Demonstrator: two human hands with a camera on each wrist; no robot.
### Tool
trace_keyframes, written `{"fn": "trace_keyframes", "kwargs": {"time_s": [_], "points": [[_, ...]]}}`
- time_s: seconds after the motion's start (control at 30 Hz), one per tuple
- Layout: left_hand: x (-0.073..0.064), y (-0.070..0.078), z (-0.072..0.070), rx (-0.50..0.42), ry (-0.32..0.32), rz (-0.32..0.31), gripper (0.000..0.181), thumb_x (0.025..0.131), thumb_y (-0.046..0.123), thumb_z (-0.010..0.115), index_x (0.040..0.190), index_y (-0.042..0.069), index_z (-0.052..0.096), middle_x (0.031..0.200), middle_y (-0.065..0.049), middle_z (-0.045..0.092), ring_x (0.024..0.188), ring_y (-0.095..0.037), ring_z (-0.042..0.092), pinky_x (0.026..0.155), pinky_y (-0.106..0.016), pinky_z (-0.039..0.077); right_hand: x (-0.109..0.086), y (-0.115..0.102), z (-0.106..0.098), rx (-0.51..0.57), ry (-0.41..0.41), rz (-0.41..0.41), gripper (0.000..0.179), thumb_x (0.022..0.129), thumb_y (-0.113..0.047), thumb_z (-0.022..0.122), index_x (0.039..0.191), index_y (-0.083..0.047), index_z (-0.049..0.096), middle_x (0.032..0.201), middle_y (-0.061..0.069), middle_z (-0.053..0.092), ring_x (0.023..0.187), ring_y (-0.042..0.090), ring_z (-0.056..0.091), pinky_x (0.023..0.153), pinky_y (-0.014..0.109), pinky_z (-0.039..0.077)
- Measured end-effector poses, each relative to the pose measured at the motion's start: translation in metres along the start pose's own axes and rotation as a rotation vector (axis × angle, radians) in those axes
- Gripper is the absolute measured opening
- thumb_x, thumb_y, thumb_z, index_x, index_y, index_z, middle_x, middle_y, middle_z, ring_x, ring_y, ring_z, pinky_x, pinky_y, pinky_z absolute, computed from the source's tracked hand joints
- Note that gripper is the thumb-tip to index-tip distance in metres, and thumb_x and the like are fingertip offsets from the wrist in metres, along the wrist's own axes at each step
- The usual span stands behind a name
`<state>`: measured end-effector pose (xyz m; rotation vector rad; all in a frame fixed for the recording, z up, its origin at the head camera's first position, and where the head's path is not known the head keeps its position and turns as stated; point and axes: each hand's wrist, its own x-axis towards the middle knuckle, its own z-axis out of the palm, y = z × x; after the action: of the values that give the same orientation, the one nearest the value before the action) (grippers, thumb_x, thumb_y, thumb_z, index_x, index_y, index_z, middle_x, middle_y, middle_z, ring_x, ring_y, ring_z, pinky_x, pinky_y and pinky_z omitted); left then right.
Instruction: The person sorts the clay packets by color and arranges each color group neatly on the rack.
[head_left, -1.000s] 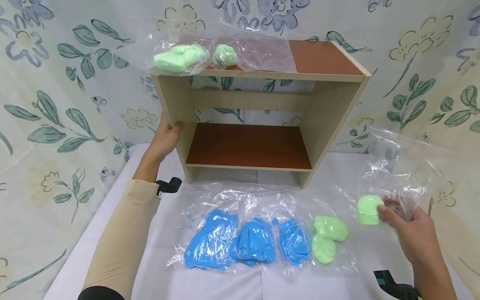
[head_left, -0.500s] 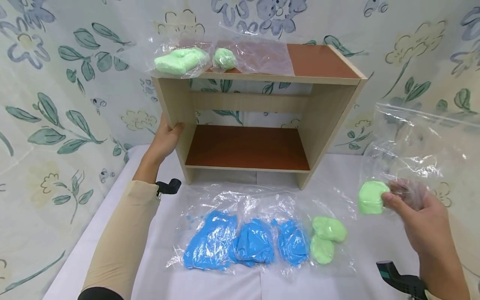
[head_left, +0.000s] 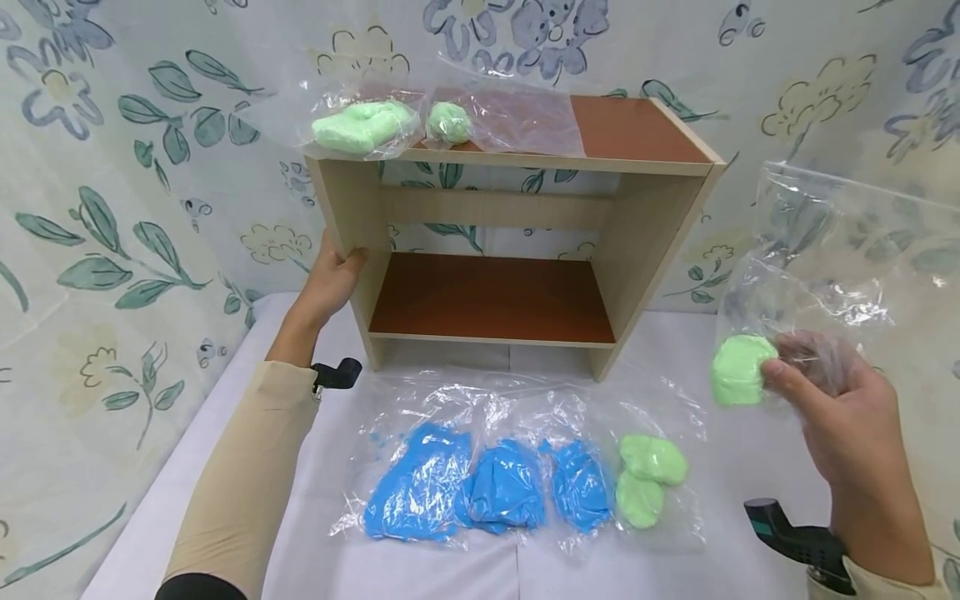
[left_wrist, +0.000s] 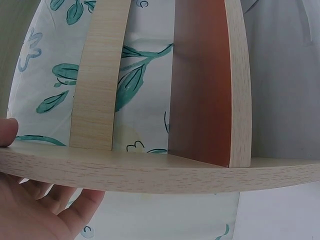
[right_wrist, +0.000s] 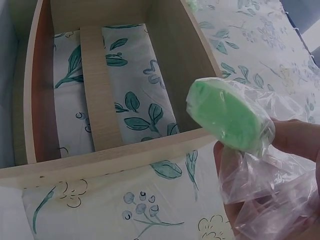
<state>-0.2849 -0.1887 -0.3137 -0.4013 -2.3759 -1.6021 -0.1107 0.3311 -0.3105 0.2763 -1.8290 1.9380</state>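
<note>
My left hand (head_left: 330,275) grips the left side panel of a small wooden shelf (head_left: 491,300), thumb on the inner side and fingers on the outer side, as the left wrist view also shows. Out to the right of the shelf, my right hand (head_left: 847,400) pinches a clear plastic bag (head_left: 817,292) with a light green clay-like lump (head_left: 741,371) in its corner. The right wrist view shows this green lump (right_wrist: 225,117) just past the thumb, apart from the shelf. Two bagged green lumps (head_left: 363,127) lie on the shelf's top board.
Before the shelf, on the white cloth (head_left: 420,575), lie bags with several blue lumps (head_left: 506,487) and a bag with two green pieces (head_left: 648,479). Floral cloth (head_left: 135,208) hangs behind and on both sides. The lower board (head_left: 491,300) is reddish brown.
My right hand has risen and moved a little right with the bagged green lump; the bag now stands higher. My left hand stays on the side panel. The shelf's top right has shifted slightly left and down.
</note>
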Motion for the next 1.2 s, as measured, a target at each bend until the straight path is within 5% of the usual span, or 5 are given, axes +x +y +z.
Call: {"fn": "trace_keyframes", "kwargs": {"time_s": [0.3,0.7,0.93,1.2], "points": [[-0.001,0.0,-0.001,0.004,0.001,-0.025,0.065,0.102,0.012,0.039,0.157,0.029,0.007,0.165,-0.005,0.019,0.154,-0.031,0.019,0.12,-0.065,0.018,0.014,-0.016,0.016,0.073,-0.042,-0.019,0.031,0.087,0.02,0.056,0.109,0.0,0.064,0.104,0.003,0.069,0.091,0.009,0.067,0.077,0.014,0.056],[0.001,-0.001,-0.001,-0.015,0.0,0.03,0.062,0.101,0.007,0.038,0.156,0.024,0.014,0.161,-0.008,0.025,0.152,-0.03,0.023,0.121,-0.063,0.018,0.025,-0.024,0.044,0.08,-0.08,-0.034,0.029,0.087,0.019,0.057,0.109,0.001,0.063,0.1,0.005,0.069,0.086,0.011,0.068,0.076,0.015,0.057],[0.0,-0.002,-0.001,-0.018,-0.002,0.037,0.061,0.102,0.008,0.038,0.156,0.022,0.014,0.16,-0.009,0.024,0.151,-0.03,0.023,0.12,-0.065,0.018,0.035,-0.038,0.056,0.167,-0.117,-0.112,0.031,0.086,0.024,0.052,0.111,0.007,0.06,0.102,0.01,0.068,0.087,0.015,0.068,0.075,0.017,0.058],[0.001,-0.002,0.001,-0.02,-0.007,0.052,0.057,0.102,0.009,0.038,0.154,0.019,0.018,0.158,-0.011,0.029,0.149,-0.03,0.027,0.12,-0.064,0.02,0.045,-0.059,0.065,0.15,-0.032,-0.084,0.028,0.082,0.022,0.061,0.105,0.006,0.063,0.095,0.009,0.071,0.081,0.015,0.069,0.07,0.018,0.058]]}}
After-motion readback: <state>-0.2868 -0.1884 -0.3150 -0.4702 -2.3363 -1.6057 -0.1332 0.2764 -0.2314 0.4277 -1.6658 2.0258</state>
